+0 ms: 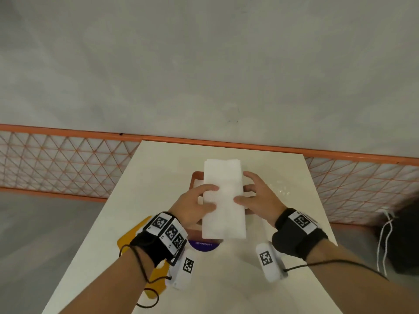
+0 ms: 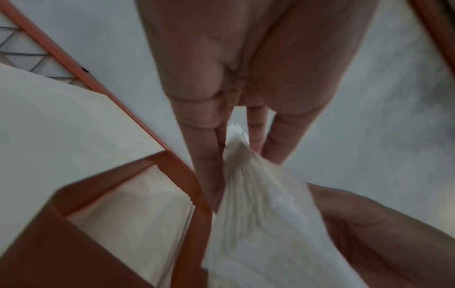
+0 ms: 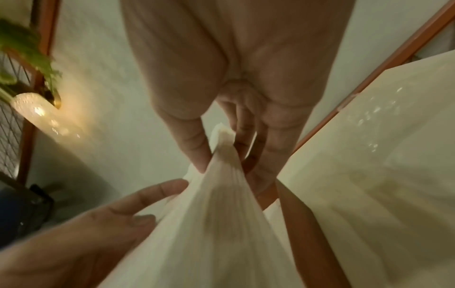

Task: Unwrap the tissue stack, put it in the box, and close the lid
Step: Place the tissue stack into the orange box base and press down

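A white tissue stack (image 1: 223,200) is held lengthwise just above an open orange-brown box (image 1: 196,177) on the white table (image 1: 158,166). My left hand (image 1: 205,198) grips the stack's left side and my right hand (image 1: 243,189) grips its right side. In the left wrist view, fingers (image 2: 209,175) and a thumb (image 2: 357,224) pinch the stack (image 2: 258,224) beside the box's rim (image 2: 179,169). In the right wrist view, the stack (image 3: 221,224) sits between fingers (image 3: 194,148) and a thumb (image 3: 147,196), with the box wall (image 3: 302,224) alongside. Most of the box is hidden under the stack.
A yellow flat piece (image 1: 129,241) lies under my left wrist, and a purple printed patch (image 1: 204,245) shows below the stack. Crinkled clear plastic (image 1: 281,189) lies right of the box. An orange mesh fence (image 1: 56,164) runs behind the table. A dark bag (image 1: 403,241) sits at right.
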Tool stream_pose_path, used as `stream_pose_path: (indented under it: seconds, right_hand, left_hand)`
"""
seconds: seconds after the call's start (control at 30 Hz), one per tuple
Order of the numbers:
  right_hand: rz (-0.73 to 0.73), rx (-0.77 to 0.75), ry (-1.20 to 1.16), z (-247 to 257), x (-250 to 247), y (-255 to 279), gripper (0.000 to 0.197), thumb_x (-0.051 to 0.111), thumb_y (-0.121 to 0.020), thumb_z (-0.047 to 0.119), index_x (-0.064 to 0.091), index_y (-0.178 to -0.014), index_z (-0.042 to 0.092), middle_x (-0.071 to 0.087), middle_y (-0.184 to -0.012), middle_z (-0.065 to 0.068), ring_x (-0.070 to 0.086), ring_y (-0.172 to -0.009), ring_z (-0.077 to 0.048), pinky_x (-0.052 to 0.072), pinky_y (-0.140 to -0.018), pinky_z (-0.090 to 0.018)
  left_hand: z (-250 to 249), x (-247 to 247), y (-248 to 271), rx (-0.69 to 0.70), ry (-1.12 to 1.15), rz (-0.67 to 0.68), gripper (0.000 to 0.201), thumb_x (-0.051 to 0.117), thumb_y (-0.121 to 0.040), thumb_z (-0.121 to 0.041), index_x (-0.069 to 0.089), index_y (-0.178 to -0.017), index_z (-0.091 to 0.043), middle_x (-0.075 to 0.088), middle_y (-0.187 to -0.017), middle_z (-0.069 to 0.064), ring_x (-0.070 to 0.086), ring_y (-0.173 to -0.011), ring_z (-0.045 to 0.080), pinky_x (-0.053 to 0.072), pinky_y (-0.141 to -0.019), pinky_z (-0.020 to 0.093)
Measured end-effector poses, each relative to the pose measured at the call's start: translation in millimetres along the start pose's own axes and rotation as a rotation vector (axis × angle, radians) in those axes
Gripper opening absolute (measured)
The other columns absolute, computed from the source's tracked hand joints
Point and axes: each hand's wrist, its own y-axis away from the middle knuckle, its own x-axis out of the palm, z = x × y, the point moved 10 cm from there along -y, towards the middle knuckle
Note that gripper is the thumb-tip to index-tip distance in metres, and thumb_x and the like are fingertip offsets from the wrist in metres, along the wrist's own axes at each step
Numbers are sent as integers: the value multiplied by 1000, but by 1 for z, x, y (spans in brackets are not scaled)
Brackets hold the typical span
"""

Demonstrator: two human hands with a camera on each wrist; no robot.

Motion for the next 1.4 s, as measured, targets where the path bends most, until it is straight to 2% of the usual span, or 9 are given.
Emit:
stream_pose_path:
  seconds: [0.13,0.2,0.27,0.4,0.63,0.97,1.13,1.3,1.4]
  right_hand:
    - [-66,-43,149,9,24,-21,67,69,-85,12,34,-135,41,59,-114,-3,67,-93,-22,61,-69,-31]
    - [-100,-57,230,10,33,-30,67,67,-86,12,31,-131,44,61,-113,-5,68,-92,-26,61,-74,-37]
    - [-127,-51,289,8,39,-38,66,66,-85,10,30,-127,45,66,-107,-10,69,-86,-27,60,-77,-39]
    - [-131,-10,413,-1,50,-49,50,60,-87,8,40,-125,34,63,-97,-15,60,-75,-24,48,-60,-18]
    - [-111,80,584,-17,60,-62,37,57,-88,13,57,-121,29,62,-120,-6,63,-97,-24,55,-86,-35]
    - [-105,153,949,-28,71,-70,38,49,-91,23,47,-127,36,59,-115,-7,43,-114,-29,35,-96,-39]
    - [-81,116,1084,-32,78,-78,38,49,-90,25,48,-126,38,62,-111,-3,41,-113,-27,34,-92,-41]
    - [-127,44,1231,-25,79,-81,40,55,-87,29,53,-126,39,39,-131,-4,37,-114,-29,37,-94,-40]
    - [-84,-32,1235,-19,83,-85,58,59,-81,43,42,-136,37,32,-142,-2,34,-125,-26,33,-98,-44]
  left_hand:
    - [19,-22,-17,-102,-90,69,63,68,-77,-2,54,-128,-36,61,-113,1,63,-104,23,60,-81,45]
    - [26,-26,-26,-125,-143,91,65,67,-77,-3,52,-131,-35,59,-114,5,63,-105,27,59,-82,48]
    - [30,-29,-35,-119,-260,99,65,67,-77,-7,49,-134,-35,58,-115,6,62,-104,26,57,-87,41]
    - [40,-27,-49,-102,-407,133,66,66,-80,-9,45,-139,-31,58,-123,8,59,-101,22,50,-82,27]
    - [57,-24,-62,-102,-741,147,64,62,-83,-29,36,-140,-40,55,-124,11,39,-124,31,38,-103,40]
    - [60,-15,-72,4,-1045,214,61,55,-85,-27,35,-141,-35,50,-135,6,37,-122,29,34,-100,41]
    - [65,-9,-68,33,-1138,208,57,56,-87,-28,39,-142,-32,30,-145,12,38,-123,32,39,-103,43]
    - [64,-15,-66,41,-1068,126,65,66,-78,-31,38,-137,-27,12,-147,8,48,-110,32,47,-95,44]
    - [70,-20,-67,-6,-947,174,69,71,-72,-33,39,-132,-19,3,-151,6,58,-99,33,52,-90,40]
